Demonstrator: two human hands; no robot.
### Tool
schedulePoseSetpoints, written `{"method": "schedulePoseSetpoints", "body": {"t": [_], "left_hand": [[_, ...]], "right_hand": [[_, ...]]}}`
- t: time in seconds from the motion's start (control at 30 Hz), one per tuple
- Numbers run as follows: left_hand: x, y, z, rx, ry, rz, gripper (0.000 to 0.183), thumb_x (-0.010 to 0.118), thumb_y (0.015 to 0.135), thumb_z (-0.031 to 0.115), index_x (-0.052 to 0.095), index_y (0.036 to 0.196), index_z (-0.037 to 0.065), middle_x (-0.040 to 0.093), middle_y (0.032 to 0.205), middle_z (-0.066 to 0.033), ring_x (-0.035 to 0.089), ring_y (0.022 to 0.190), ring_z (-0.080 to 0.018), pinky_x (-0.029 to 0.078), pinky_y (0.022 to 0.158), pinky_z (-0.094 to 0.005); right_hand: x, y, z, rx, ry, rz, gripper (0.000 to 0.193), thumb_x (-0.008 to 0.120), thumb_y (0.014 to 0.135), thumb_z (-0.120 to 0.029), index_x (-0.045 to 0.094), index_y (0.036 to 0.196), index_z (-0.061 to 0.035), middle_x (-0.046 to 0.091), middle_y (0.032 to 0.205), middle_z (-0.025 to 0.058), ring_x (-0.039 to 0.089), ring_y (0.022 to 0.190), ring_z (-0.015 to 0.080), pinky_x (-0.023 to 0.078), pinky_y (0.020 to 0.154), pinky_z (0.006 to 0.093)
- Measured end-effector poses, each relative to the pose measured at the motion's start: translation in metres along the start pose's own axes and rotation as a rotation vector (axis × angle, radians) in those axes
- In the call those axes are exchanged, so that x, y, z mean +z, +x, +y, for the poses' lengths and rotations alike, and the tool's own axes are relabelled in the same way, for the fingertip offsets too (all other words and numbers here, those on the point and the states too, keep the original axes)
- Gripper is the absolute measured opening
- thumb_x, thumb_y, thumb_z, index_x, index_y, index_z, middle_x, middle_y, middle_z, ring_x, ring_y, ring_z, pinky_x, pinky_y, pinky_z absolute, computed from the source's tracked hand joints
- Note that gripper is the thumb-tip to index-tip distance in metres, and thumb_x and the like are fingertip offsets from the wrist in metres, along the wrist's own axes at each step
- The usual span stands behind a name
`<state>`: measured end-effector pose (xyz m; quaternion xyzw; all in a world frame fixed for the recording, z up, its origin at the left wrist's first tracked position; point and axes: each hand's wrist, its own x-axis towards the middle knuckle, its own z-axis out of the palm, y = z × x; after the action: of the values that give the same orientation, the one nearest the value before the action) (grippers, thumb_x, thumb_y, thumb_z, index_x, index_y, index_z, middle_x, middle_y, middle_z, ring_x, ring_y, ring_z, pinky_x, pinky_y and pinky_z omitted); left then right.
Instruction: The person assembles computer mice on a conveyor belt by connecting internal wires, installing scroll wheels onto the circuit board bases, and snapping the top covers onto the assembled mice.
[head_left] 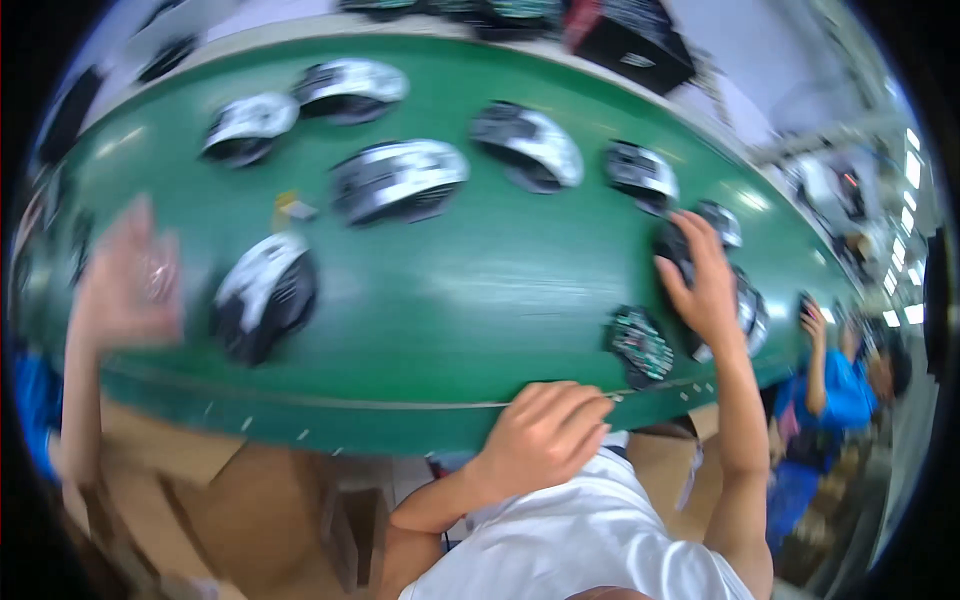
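Observation:
My right hand (703,285) reaches out to the right side of the green belt (450,290) and lies over a round black and white device (752,315), fingers spread around its top. My left hand (545,435) rests at the belt's near edge with its fingers curled and nothing in it. A dark round part with a green circuit pattern (638,345) lies between my two hands. Several more black and white round devices sit along the belt, such as one at the left (262,295) and one in the middle (400,180).
Another person's blurred hand (125,275) is raised at the belt's left end. A person in a blue top (835,390) stands at the right end. A small yellow and white item (290,210) lies on the belt. Brown cartons (250,500) stand below it.

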<state>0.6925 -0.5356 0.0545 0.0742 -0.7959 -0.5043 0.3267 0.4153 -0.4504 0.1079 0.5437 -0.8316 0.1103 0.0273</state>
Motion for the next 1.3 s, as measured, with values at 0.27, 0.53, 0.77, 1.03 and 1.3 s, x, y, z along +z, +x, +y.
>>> {"method": "schedulePoseSetpoints", "body": {"t": [0.27,0.53,0.77,1.03,1.3], "left_hand": [[-0.124,0.004,0.003,-0.197,0.812,0.392,0.035,0.075,0.081,0.016,0.068,0.113,0.005,0.068,0.115,-0.0145,0.062,0.112,-0.0360,0.047,0.097,-0.0484],[-0.209,0.008,-0.038,-0.612,0.892,0.357,0.078,0.090,0.071,0.038,0.058,0.131,0.000,0.065,0.120,-0.0195,0.060,0.116,-0.0379,0.049,0.099,-0.0465],[-0.160,0.009,-0.031,-0.173,0.801,0.335,0.069,0.094,0.060,0.014,0.063,0.121,0.004,0.063,0.125,-0.0171,0.062,0.115,-0.0385,0.052,0.098,-0.0450],[-0.090,0.022,0.006,0.158,0.603,0.265,0.071,0.091,0.063,0.011,0.061,0.127,0.002,0.063,0.127,-0.0142,0.062,0.118,-0.0364,0.052,0.102,-0.0461],[-0.076,0.056,0.017,0.001,0.279,0.110,0.078,0.088,0.065,0.007,0.051,0.134,0.000,0.058,0.130,-0.0217,0.060,0.120,-0.0391,0.050,0.101,-0.0445]], "right_hand": [[-0.014,-0.007,0.017,0.034,0.141,-0.039,0.060,0.074,0.080,-0.008,0.056,0.137,-0.0052,0.052,0.144,0.0173,0.052,0.133,0.0383,0.038,0.114,0.0428],[-0.013,-0.008,0.022,-0.014,0.240,-0.144,0.076,0.076,0.080,-0.015,0.044,0.149,-0.0059,0.041,0.153,0.0193,0.042,0.140,0.0416,0.034,0.118,0.0446],[-0.046,-0.014,0.009,-0.049,0.290,0.005,0.071,0.072,0.080,-0.010,0.047,0.146,-0.0037,0.045,0.150,0.0198,0.044,0.139,0.0412,0.034,0.117,0.0460],[-0.051,0.020,-0.066,-0.427,0.661,-0.185,0.069,0.080,0.080,-0.022,0.052,0.140,-0.0027,0.053,0.142,0.0215,0.052,0.132,0.0408,0.043,0.110,0.0453],[-0.025,0.030,-0.104,-0.635,0.750,-0.207,0.094,0.085,0.078,-0.028,0.035,0.156,-0.0127,0.047,0.144,0.0210,0.056,0.124,0.0437,0.052,0.100,0.0480]]}}
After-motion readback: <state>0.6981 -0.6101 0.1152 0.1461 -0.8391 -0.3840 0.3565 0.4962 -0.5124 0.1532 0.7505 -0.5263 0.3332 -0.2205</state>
